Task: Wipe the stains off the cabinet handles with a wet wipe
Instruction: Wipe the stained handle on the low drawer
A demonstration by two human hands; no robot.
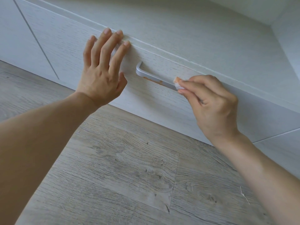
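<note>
A person's right hand (211, 101) is pinching a small wadded wet wipe (176, 83) between thumb and fingertips and pressing it onto the cabinet handle (155, 77), near the bar's right portion. The wad, white but tinged orange, appears to be lifting the stain. The left hand (100, 69) is lying flat and spread wide, holding nothing, against the drawer front (65, 51) just left of the handle, fingertips reaching the drawer's top edge, apparently bracing the panel so it is not shifting under the rubbing. An orange-brown smear (152, 80) is clinging along the lower edge of the smooth, matte silver, squared-off bar, so the job looks partly done. The pale cabinet is showing a fine wood grain; below, grey wood-look flooring (129, 168) is running knotted and streaked.
</note>
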